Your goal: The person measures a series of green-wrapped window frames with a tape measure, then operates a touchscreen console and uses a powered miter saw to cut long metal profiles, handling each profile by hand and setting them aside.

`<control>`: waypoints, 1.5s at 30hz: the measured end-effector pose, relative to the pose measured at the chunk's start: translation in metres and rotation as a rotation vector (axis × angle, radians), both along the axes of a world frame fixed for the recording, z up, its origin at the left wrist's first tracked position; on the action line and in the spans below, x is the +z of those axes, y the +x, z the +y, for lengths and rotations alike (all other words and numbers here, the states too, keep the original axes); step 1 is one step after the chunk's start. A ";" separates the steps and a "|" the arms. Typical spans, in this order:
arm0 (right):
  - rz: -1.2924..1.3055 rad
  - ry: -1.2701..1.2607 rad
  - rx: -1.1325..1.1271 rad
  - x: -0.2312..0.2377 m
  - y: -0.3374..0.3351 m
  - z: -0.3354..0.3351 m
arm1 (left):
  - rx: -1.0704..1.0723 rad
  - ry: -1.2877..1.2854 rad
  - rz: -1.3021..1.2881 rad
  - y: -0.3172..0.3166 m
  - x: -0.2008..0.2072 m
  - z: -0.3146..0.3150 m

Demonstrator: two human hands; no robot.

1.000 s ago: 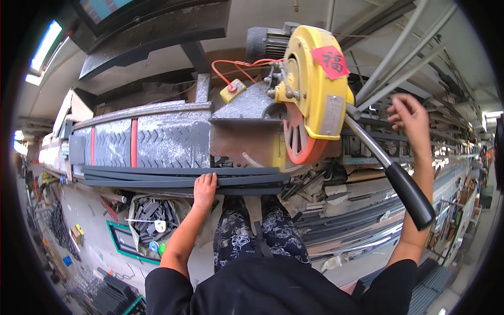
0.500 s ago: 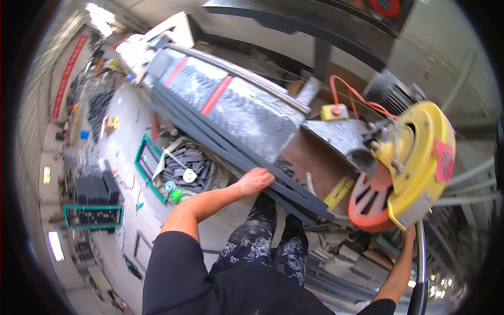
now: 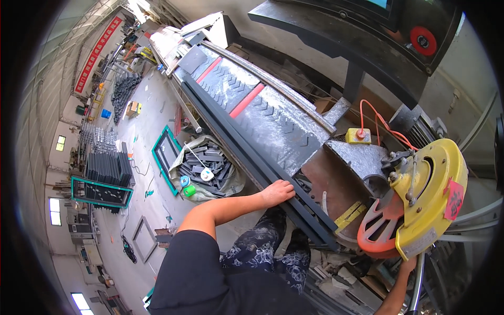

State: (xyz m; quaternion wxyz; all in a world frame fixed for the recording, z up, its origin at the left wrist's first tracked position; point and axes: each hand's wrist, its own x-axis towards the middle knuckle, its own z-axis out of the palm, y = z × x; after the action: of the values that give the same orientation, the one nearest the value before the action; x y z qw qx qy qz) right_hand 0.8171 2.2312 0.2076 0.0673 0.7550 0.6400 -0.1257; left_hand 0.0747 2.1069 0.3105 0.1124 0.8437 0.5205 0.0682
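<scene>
Long dark grey profile bars (image 3: 236, 144) lie side by side along the front edge of a metal saw bench (image 3: 281, 137). My left hand (image 3: 278, 193) is closed over them near their right end, fingers curled across the top. To the right stands a cut-off saw with a yellow guard (image 3: 433, 194) and an orange slotted lower cover (image 3: 382, 227). The bar ends lie just left of that cover. My right hand (image 3: 408, 263) is under the guard's lower edge, beside a metal lever (image 3: 418, 281); its fingers are mostly hidden.
A yellow switch box (image 3: 358, 136) with an orange cable sits behind the bench. On the floor to the left are a sack of dark offcuts (image 3: 207, 165) and a green frame (image 3: 164, 157). A dark machine (image 3: 362, 44) overhangs the back. More profiles lie stacked at far left.
My view has shifted, so the bench and saw appear further right and lower. The bars, fanned and crossing before, now lie closer and more parallel under my left hand.
</scene>
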 end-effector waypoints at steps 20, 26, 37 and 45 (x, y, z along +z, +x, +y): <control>0.262 0.401 0.488 0.051 -0.470 -0.012 | 0.093 0.304 0.012 0.056 -0.032 0.120; 0.490 0.492 0.512 0.082 -0.559 0.000 | -0.052 0.142 0.054 -0.055 -0.059 0.149; 1.396 -0.038 -0.897 0.037 -0.467 -0.027 | 0.337 -0.095 0.422 -0.231 -0.050 0.187; 1.511 -0.262 -1.096 0.041 -0.528 0.005 | 0.102 0.244 -0.002 -0.164 -0.069 0.175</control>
State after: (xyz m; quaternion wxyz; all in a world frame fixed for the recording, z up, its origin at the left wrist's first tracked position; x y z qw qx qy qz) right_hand 0.2888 2.2362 0.2487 -0.3498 0.6560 0.0507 -0.6670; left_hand -0.0892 2.2824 0.2418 0.0060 0.8234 0.5505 0.1375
